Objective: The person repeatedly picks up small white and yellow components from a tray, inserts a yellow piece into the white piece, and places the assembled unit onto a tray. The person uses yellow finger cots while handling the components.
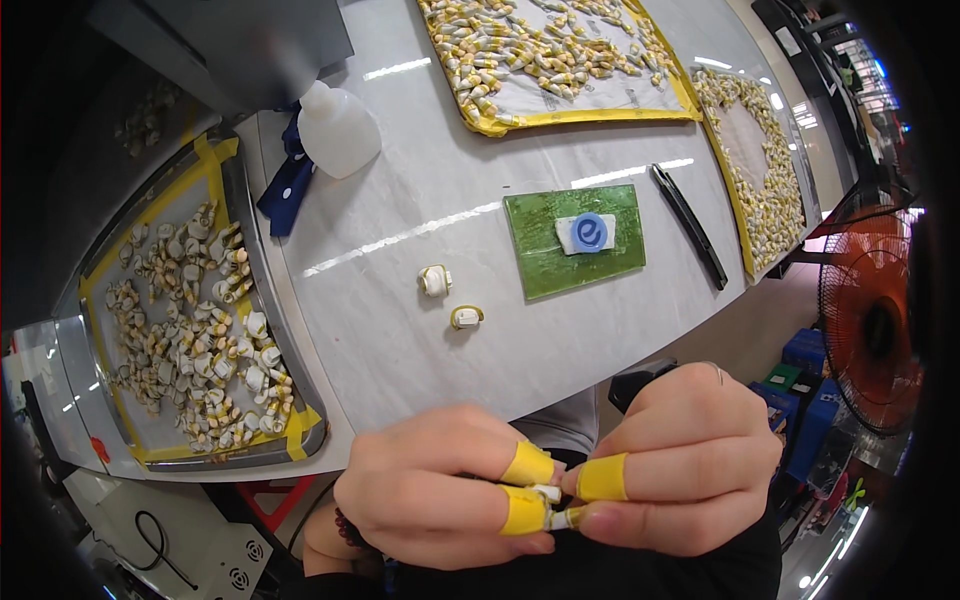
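My left hand [440, 485] and my right hand [690, 460] meet close under the camera, below the table's front edge. Both wear yellow tape on the fingertips. Between thumbs and forefingers they pinch one small white and yellow part [556, 505], mostly hidden by the fingers. Two more such small parts [435, 280] [466, 317] lie loose on the grey table [400, 340], just left of a green mat [575, 240] that carries a white and blue piece [587, 233].
A tray edged in yellow tape [215, 160] at the left holds several small parts. Two more such trays [560, 60] [760, 160] lie at the back and right. A white squeeze bottle [338, 128], black tweezers [688, 222] and an orange fan [868, 320] are nearby.
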A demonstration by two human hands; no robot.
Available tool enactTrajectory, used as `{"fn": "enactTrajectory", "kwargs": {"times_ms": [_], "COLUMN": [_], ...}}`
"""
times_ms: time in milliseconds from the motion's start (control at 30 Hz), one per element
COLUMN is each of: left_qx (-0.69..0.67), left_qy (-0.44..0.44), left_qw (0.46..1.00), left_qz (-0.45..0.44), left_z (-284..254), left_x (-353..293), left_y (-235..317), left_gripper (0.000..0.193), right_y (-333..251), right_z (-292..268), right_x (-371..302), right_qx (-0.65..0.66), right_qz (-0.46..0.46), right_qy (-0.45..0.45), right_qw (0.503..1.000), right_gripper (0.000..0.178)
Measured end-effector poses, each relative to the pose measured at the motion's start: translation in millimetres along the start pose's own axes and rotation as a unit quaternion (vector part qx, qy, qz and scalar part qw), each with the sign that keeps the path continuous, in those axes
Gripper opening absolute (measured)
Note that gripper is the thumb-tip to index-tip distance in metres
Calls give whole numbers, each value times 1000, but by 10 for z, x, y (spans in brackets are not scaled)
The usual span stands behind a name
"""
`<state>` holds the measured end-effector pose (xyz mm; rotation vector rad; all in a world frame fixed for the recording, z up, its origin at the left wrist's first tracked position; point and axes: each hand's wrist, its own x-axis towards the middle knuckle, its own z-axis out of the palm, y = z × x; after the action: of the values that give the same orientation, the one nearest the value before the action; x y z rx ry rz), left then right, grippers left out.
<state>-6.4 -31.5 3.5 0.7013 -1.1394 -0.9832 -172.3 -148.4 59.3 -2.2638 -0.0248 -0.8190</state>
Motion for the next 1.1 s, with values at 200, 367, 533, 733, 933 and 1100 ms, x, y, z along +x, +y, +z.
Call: {"fn": "enactTrajectory", "kwargs": {"times_ms": [200, 367, 533, 733, 933, 1100], "left_qx": [44, 57, 66, 22, 25, 17], "left_qy": [63, 67, 71, 61, 61, 70], "left_qw": [997, 996, 995, 998, 998, 997], "left_qz": [18, 31, 35, 8, 14, 9], "left_z": [96, 109, 126, 105, 114, 133], "left_x": [-26, -18, -54, -62, -54, -59], "left_y": [45, 43, 21, 6, 7, 3], "left_gripper": [31, 32, 35, 35, 33, 32], "right_y": [-16, -25, -22, -22, -26, -25], "right_z": [-20, 7, -27, 0, 2, -12], "right_x": [16, 4, 10, -10, -12, -12], "right_qx": [2, -5, -4, 26, 8, -2], "right_qz": [-6, -7, -10, 27, 10, 3], "right_qy": [-15, 0, -18, 1, 2, -4], "right_qw": [1000, 1000, 1000, 999, 1000, 1000], "right_gripper": [12, 11, 9, 10, 11, 10]}}
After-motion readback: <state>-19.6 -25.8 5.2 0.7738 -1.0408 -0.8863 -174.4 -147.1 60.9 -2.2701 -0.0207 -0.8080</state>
